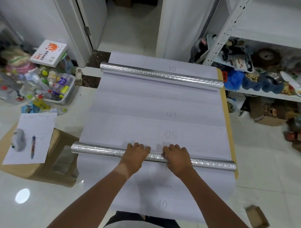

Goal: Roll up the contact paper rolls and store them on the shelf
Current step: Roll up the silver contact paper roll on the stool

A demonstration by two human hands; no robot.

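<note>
Two silver contact paper rolls lie across a small table. The near roll [97,149] is partly wound, and its white backing sheet [156,119] with grey numbers spreads away from me. My left hand [136,153] and my right hand [176,155] both rest palm down on the near roll's middle, fingers curled over its top. The far roll [159,75] lies at the table's far end, partly unrolled on its own sheet, with no hand on it. A white metal shelf [265,94] stands at the right.
The shelf holds cluttered toys, bags and bowls. On the left stand a tub of plastic bottles [59,88] and a cardboard box [41,159] topped by a paper sheet and pen. A small cardboard box [257,220] lies on the tiled floor at lower right. An open doorway is ahead.
</note>
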